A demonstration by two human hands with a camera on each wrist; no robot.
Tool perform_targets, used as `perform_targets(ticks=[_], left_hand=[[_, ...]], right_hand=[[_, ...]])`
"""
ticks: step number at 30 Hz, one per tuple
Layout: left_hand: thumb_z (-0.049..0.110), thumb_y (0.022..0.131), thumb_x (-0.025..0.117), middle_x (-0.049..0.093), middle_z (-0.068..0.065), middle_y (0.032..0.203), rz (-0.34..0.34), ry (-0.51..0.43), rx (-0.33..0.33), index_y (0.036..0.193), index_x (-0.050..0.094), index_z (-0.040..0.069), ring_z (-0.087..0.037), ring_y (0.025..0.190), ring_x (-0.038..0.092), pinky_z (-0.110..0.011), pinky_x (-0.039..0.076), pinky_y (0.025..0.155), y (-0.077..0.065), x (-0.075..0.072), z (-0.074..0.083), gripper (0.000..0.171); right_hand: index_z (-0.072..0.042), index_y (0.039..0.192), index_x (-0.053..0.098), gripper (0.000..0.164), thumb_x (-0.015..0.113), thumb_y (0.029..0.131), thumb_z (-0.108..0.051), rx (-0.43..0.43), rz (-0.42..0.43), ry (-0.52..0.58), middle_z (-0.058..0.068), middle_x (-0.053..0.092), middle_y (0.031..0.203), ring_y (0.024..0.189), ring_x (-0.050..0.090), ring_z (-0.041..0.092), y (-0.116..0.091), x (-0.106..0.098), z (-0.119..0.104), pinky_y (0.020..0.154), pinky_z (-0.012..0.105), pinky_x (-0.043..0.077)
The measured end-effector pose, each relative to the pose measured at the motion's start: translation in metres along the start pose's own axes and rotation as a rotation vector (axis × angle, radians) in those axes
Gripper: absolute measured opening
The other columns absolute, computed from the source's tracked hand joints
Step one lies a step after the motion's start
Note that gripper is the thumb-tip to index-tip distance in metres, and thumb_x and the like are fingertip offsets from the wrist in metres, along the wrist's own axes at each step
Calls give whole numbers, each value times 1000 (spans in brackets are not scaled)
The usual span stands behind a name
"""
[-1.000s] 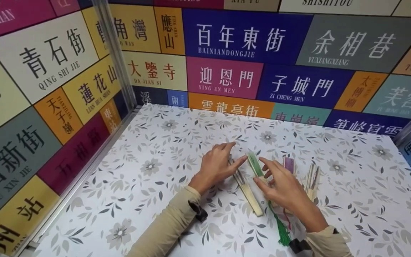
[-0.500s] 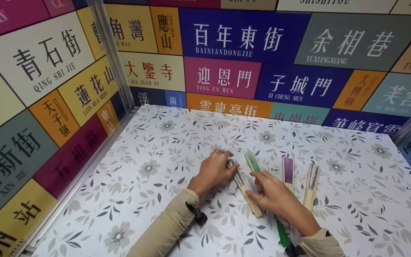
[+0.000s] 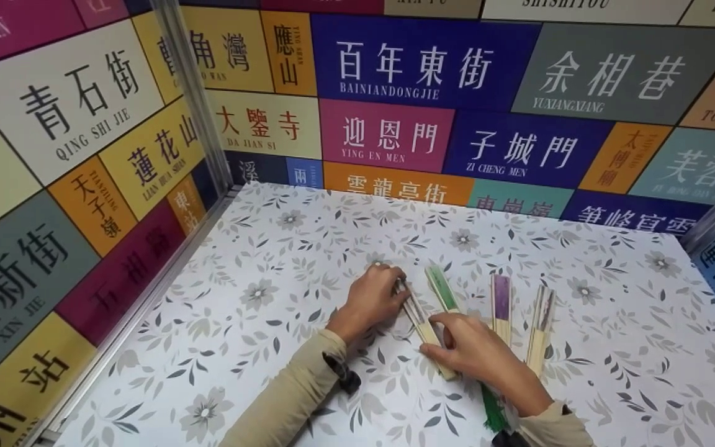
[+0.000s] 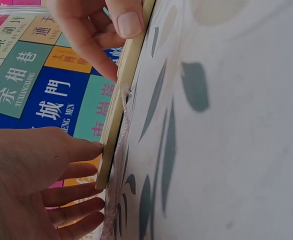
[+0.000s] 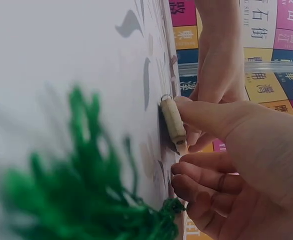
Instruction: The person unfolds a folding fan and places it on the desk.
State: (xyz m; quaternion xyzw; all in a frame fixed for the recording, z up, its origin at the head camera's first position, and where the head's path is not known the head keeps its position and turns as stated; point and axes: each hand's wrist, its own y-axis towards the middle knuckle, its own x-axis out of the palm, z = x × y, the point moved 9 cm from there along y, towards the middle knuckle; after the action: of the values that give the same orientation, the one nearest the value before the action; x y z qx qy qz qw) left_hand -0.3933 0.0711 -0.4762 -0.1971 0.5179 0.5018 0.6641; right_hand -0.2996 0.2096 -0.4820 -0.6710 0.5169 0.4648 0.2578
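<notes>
Four... no count fits here, so: several folded hand fans lie on the table. The leftmost folding fan (image 3: 415, 313), greyish with pale wooden ribs, slants between both hands. At its far end, my left hand (image 3: 373, 301) holds it with thumb and fingertips at its edges. Over its near end, my right hand (image 3: 481, 351) pinches the ribs between thumb and fingers. The right wrist view shows the fan's butt end (image 5: 173, 119) with a small metal ring. A pinkish cord (image 4: 120, 145) runs along the fan in the left wrist view. Just right lies a green folding fan (image 3: 441, 285), its lower part hidden by my right hand.
A purple folding fan (image 3: 501, 298) and a pale one with a purplish pattern (image 3: 542, 320) lie farther right. The green tassel (image 3: 493, 406) spreads near my right wrist. Sign-covered panels (image 3: 419, 62) stand behind and left of the flower-patterned table (image 3: 308, 261).
My right hand has moved from over the green fan down and left to the leftmost fan's near end. My left hand's spread fingers have closed on its far end.
</notes>
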Motion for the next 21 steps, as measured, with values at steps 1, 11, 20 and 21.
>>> perform_targets(ticks=[1, 11, 20, 21], left_hand=[[34, 92, 72, 70, -2, 109, -2, -3, 2, 116, 72, 16, -20, 97, 66, -37, 62, 78, 0, 0, 0, 30], [27, 91, 74, 70, -5, 106, 38, -88, 23, 113, 73, 13, -20, 91, 66, -35, 61, 75, 0, -5, 3, 26], [13, 90, 74, 68, -12, 102, 123, -333, 45, 105, 72, 4, -21, 89, 70, -22, 62, 74, 4, -20, 4, 18], [12, 90, 74, 67, -12, 102, 134, -365, 42, 104, 72, 4, -21, 89, 71, -21, 62, 75, 4, -21, 3, 17]], right_hand=[[-12, 121, 69, 48, 79, 85, -44, 2, -4, -6, -15, 55, 65, 53, 46, -1, 0, 1, 0, 50, 17, 42], [-12, 127, 67, 43, 74, 91, -34, 38, -8, -18, -19, 51, 60, 50, 46, -1, -1, 2, -1, 48, 17, 42], [-17, 127, 67, 40, 73, 90, -31, 34, 55, -1, -21, 54, 61, 52, 48, -3, 0, -3, -2, 49, 15, 44], [-17, 127, 67, 40, 73, 89, -30, 31, 63, 5, -20, 54, 61, 52, 49, -3, 0, -3, -2, 49, 15, 44]])
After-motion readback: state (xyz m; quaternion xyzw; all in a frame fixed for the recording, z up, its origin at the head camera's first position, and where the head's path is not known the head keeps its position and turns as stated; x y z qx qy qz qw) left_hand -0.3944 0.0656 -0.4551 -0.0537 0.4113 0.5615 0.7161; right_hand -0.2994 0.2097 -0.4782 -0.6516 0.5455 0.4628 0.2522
